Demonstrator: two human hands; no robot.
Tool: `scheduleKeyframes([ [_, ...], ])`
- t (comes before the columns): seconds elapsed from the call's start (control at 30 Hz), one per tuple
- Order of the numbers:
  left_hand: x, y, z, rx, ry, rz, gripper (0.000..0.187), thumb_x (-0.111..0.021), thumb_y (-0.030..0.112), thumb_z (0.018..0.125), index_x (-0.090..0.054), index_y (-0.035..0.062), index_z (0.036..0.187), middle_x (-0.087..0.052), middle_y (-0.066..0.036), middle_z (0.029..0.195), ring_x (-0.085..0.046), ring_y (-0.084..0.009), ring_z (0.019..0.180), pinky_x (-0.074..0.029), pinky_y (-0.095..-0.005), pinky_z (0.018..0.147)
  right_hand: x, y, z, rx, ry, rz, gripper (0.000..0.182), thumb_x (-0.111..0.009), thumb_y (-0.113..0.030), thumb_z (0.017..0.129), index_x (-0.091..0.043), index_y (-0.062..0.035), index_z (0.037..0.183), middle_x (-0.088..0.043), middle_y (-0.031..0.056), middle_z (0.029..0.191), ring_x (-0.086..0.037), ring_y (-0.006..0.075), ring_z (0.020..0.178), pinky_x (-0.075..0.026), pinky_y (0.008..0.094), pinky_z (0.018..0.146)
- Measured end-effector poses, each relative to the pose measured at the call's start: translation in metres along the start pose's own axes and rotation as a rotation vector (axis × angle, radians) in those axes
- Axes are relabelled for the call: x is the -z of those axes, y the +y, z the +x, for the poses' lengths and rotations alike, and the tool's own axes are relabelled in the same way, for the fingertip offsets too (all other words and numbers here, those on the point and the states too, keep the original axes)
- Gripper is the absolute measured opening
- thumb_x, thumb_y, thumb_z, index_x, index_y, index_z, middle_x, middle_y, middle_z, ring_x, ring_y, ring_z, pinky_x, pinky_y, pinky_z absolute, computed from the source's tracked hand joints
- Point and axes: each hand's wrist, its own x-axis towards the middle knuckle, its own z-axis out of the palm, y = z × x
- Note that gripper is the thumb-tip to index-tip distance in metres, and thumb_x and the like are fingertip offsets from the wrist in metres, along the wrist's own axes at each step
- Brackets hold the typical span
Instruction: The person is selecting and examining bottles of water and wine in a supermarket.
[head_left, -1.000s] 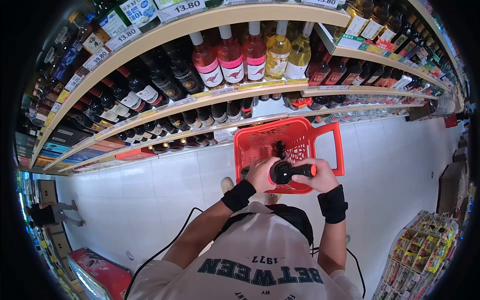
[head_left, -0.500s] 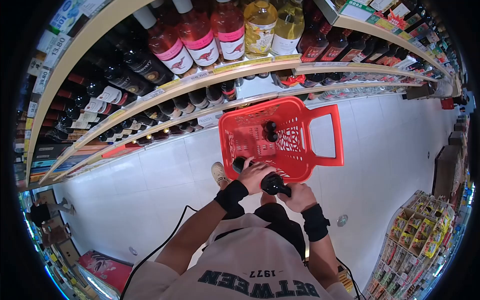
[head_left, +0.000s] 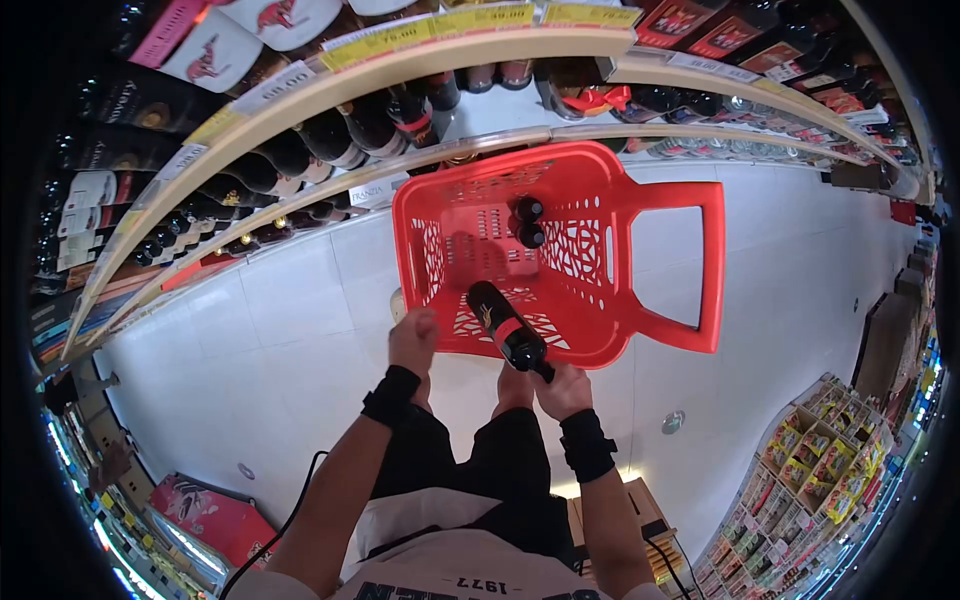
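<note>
A dark wine bottle [head_left: 509, 329] with a red band hangs tilted over the near side of the red shopping basket [head_left: 615, 330], its base pointing into the basket. My right hand [head_left: 565, 391] is closed around the bottle's neck. My left hand [head_left: 412, 341] is apart from the bottle, its fingers curled in a fist close by the basket's near left corner, with nothing visible in it. Two dark bottle tops [head_left: 529, 221] show inside the basket, against its far side.
Shelves of bottles with price tags [head_left: 385, 40] curve along the far side, close behind the basket. The basket's handle [head_left: 712, 265] sticks out right. A snack rack [head_left: 815, 450] stands at lower right, a red chest [head_left: 210, 515] at lower left. White tiled floor [head_left: 290, 330] lies between.
My left hand has let go of the bottle's body and moved left. My right hand still grips the neck, and the bottle now tips further into the basket. The view has shifted closer to the shelves.
</note>
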Motion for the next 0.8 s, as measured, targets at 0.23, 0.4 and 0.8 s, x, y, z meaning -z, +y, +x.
scheduleKeyframes([
  [0.23,0.019,-0.079,0.044,-0.100,0.124,0.307,0.045,-0.077,0.005,0.076,-0.057,0.0054,0.117,-0.057,-0.014,0.123,-0.057,-0.0265,0.118,-0.053,-0.0374,0.090,-0.026,0.039,0.048,-0.186,-0.084,-0.081,0.032,-0.071,-0.032,0.079,-0.072,-0.0054,0.095,-0.070,0.0191,0.082,-0.069,0.0370,0.082,-0.055,0.0447,0.075],
  [0.4,-0.005,-0.110,0.073,0.102,0.129,0.092,0.067,-0.077,0.012,0.079,-0.046,0.0082,0.138,-0.056,-0.016,0.131,-0.055,-0.0276,0.122,-0.047,-0.0392,0.102,-0.046,0.062,0.092,-0.283,-0.126,-0.260,0.042,-0.069,-0.041,0.079,-0.069,-0.0050,0.101,-0.070,0.0210,0.094,-0.067,0.0401,0.092,-0.054,0.0482,0.083],
  [0.8,-0.025,-0.129,0.078,0.185,0.085,0.146,0.044,-0.066,0.008,0.083,-0.057,0.0096,0.126,-0.072,-0.008,0.094,-0.071,-0.0215,0.093,-0.056,-0.0344,0.080,-0.080,0.055,0.202,-0.426,-0.260,-0.502,0.051,-0.070,-0.040,0.078,-0.068,-0.0019,0.111,-0.069,0.0224,0.108,-0.068,0.0341,0.102,-0.055,0.0423,0.089],
])
